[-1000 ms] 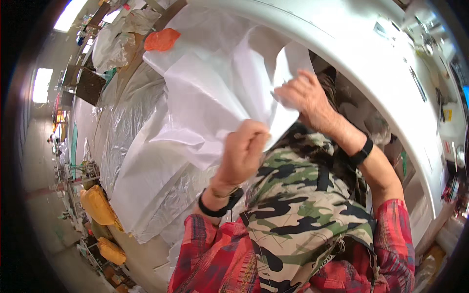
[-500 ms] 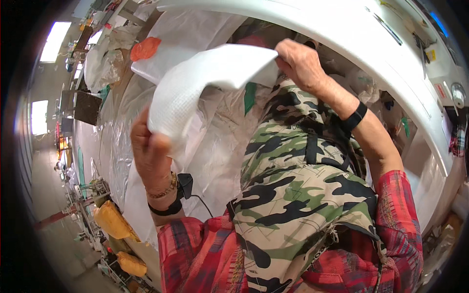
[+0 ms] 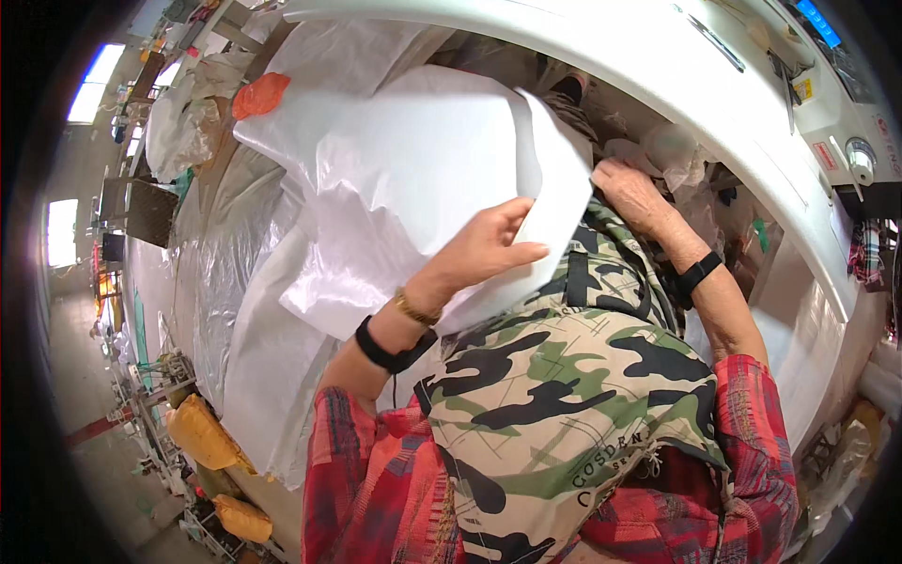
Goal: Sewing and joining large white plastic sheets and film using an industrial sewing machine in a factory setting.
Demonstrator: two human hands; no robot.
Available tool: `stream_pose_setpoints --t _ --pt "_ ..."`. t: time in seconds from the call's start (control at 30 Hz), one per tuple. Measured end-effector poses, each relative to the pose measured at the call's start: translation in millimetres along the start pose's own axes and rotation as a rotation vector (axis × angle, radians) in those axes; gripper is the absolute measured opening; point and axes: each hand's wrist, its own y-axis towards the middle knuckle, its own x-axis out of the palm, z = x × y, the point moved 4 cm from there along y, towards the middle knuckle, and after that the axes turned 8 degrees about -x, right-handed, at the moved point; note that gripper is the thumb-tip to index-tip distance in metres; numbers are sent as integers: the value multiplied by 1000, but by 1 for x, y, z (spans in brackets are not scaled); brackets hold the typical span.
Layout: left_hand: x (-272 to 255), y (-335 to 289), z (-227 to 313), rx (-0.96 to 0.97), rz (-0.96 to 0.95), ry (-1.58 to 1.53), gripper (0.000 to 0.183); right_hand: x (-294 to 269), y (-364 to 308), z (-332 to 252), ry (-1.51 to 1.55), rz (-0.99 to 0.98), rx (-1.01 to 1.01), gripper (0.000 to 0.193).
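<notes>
1. Judging by its creases and drape, we expect the white sheet (image 3: 423,132) to handle as light, soft and slippery, likelier to crumple than break.
2. We have it spread beside the white table (image 3: 714,103), over clear plastic sheeting (image 3: 242,230), reaching the camouflage apron (image 3: 564,376).
3. Our right hand (image 3: 631,195) pinches its right-hand corner; our left hand (image 3: 493,242) lies over it, thumb and fingers parted, clasping nothing.
4. We would take hold at the edges, near corners, where it lies flattest.
5. We see a crumpled clear bag (image 3: 191,139) at upper left; its contents we cannot tell.
</notes>
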Motion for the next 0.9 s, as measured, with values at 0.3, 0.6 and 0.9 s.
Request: stream_pose_setpoints --t 0.3,0.6,0.9 --pt "63 48 27 216 -153 1044 52 -98 19 -31 630 536 476 42" --pt "68 37 38 426 -63 1079 45 -70 -24 -1 553 590 705 30" --pt "105 -79 169 893 -959 -398 75 -56 -30 -4 1457 637 1015 37"
